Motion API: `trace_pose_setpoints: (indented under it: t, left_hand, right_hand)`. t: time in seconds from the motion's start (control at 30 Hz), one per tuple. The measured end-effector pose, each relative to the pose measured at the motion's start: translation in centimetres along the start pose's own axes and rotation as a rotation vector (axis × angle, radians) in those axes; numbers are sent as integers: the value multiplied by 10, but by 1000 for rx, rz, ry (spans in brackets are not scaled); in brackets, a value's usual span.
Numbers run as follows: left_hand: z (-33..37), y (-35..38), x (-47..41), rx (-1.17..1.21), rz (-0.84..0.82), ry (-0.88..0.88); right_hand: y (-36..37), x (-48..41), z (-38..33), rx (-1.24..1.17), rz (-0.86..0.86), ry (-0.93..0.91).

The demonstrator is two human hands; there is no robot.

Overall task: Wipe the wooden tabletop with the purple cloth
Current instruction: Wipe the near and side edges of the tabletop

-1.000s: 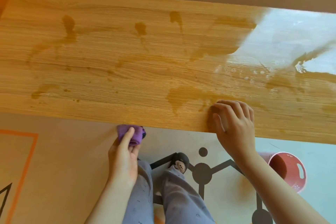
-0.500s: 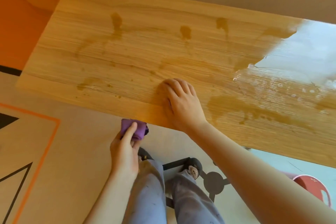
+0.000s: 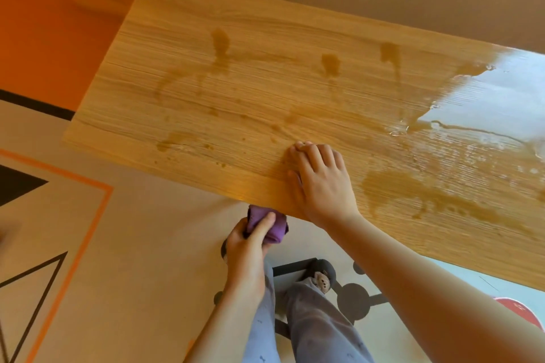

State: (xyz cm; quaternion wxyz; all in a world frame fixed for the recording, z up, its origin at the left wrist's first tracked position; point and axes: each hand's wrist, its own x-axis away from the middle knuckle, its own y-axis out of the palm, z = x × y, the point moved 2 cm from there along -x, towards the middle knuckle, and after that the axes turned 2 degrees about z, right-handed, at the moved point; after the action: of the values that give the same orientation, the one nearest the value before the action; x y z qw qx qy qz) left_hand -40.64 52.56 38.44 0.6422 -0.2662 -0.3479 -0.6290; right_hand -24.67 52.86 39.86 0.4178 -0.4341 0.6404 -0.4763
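Head view: wooden tabletop (image 3: 265,97) runs diagonally across frame, streaked with darker wet patches; far right part glares white with reflected light. Right hand (image 3: 323,183) lies palm-down on the wood near the near edge, fingers (image 3: 312,153) together and slightly curled, gripping nothing. Left hand (image 3: 246,250) sits below the near table edge, off the surface, closed around a bunched purple cloth (image 3: 269,225); thumb presses over the cloth, and the cloth's top is just at the table edge; contact with the wood cannot be told. Below: grey trouser legs (image 3: 312,330) and a dark slipper with a small bear face (image 3: 323,278) on a patterned floor. Red bucket rim (image 3: 522,311) shows at lower right, mostly hidden behind the right forearm
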Motion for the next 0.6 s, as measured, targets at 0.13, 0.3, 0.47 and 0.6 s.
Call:
trace_pose_setpoints:
  t: [0.13, 0.3, 0.47, 0.6]
  left_hand:
    - [46, -32, -32, 158, 156, 82]
    - [57, -44, -45, 201, 208, 107]
    - [8, -10, -12, 42, -15, -15]
    - [9, -10, -10, -76, -86, -39]
  right_hand:
    - [1, -1, 1, 13, 14, 6]
    - [2, 1, 0, 21, 8, 12]
    - [2, 0, -1, 36, 6, 28]
    - [1, 0, -2, 30, 13, 30]
